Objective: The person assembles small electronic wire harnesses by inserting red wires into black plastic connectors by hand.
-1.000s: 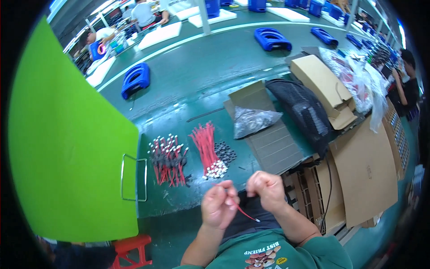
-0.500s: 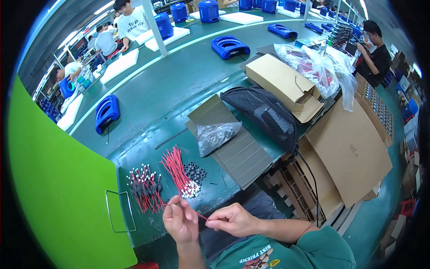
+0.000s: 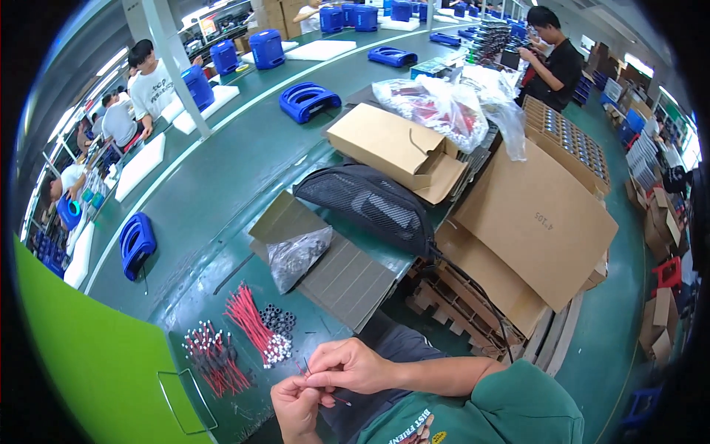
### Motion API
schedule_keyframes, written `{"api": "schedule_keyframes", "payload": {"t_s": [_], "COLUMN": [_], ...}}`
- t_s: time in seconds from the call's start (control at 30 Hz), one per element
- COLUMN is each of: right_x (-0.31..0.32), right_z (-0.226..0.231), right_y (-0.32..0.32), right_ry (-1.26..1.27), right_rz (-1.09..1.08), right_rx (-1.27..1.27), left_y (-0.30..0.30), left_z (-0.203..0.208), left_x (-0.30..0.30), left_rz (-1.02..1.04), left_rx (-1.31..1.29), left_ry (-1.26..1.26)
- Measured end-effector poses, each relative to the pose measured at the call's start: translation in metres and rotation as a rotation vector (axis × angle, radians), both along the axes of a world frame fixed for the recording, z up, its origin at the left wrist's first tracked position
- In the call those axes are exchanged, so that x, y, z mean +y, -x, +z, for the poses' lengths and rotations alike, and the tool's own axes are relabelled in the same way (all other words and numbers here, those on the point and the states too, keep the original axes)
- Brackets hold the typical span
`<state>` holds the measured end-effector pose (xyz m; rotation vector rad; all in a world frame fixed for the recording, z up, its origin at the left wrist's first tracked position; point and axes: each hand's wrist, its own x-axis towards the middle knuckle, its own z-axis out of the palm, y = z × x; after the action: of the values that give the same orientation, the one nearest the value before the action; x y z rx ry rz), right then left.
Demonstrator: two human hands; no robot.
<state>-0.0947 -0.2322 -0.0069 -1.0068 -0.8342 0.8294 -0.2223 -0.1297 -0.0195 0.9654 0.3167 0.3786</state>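
My left hand (image 3: 296, 405) and my right hand (image 3: 350, 367) meet at the table's near edge, fingers pinched together on a thin red wire (image 3: 299, 366). A short dark end sticks up between the fingertips, and a pale tip shows below my right hand. Most of the wire is hidden by my fingers. Just beyond lies a bundle of red wires (image 3: 246, 317) with white connectors (image 3: 277, 351) at the near end. Small black rings (image 3: 280, 320) are heaped beside it. To the left is a pile of red wires with dark sleeves (image 3: 216, 361).
A clear bag of small parts (image 3: 297, 259) lies on flattened cardboard (image 3: 344, 285). Behind it stand a black mesh case (image 3: 366, 207) and an open carton (image 3: 384, 144). A green panel (image 3: 89, 355) borders the left. Blue housings (image 3: 137, 246) line the far bench; other people work beyond.
My right hand has come up against my left; the wire stretched between them is now mostly hidden in my fingers. The whole view has turned right, shifting the table leftward.
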Motion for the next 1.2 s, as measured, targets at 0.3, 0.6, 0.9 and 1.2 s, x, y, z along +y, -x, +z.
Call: {"api": "schedule_keyframes", "payload": {"t_s": [0.3,0.6,0.9,1.2], "right_x": [0.0,-0.001,-0.004,-0.005], "right_z": [0.008,0.004,0.008,0.003], "right_y": [-0.002,-0.007,-0.015,-0.009], "right_ry": [0.08,0.032,0.002,-0.015], "right_rz": [-0.007,-0.023,0.101,0.151], "right_rx": [0.348,0.501,0.405,0.389], "left_y": [0.009,0.008,0.005,0.01], "left_z": [0.004,0.014,0.014,0.006], "left_x": [-0.002,-0.004,-0.007,-0.006], "left_rz": [-0.102,-0.135,-0.163,-0.121], "left_rx": [0.181,0.192,0.161,0.087], "left_ry": [0.027,0.01,0.004,0.108]}}
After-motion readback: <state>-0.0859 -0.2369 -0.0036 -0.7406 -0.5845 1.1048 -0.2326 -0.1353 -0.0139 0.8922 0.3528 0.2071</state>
